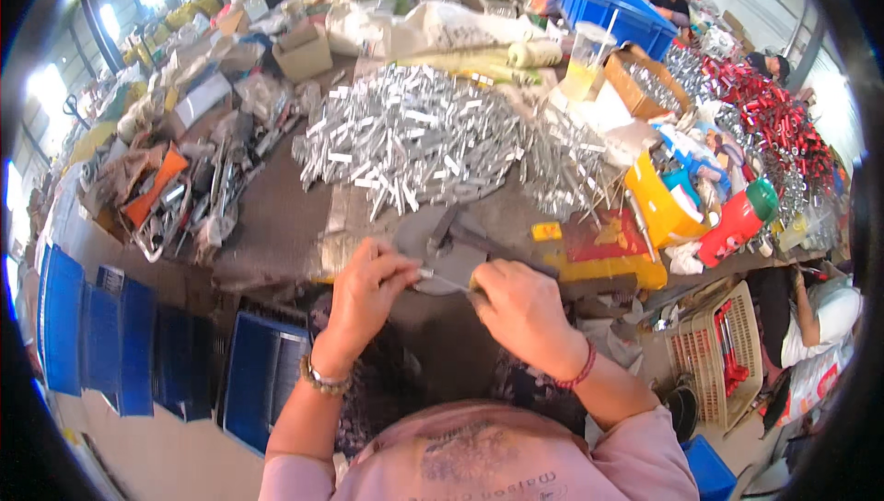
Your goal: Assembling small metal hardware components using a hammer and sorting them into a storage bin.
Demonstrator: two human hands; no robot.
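Over the near edge of the table, my left hand (367, 289) pinches a small silver metal piece (425, 273) between thumb and fingertips. My right hand (521, 303) is closed on a thin metal rod (451, 283) that reaches across to that piece; whether the two are joined is too small to tell. Just beyond my hands, a dark hammer-like tool (446, 226) lies on a round grey plate (413, 230), its handle slanting right behind my right hand. Further back spreads a large heap of small silver metal pieces (414, 137).
Left on the table lies a pile of metal parts and plastic bags (216, 183). To the right are a yellow container (658, 202), a red bottle (732, 236) and a lidded drink cup (586, 64). Blue crates (262, 377) stand below left, a beige basket (714, 354) below right. Other people sit nearby.
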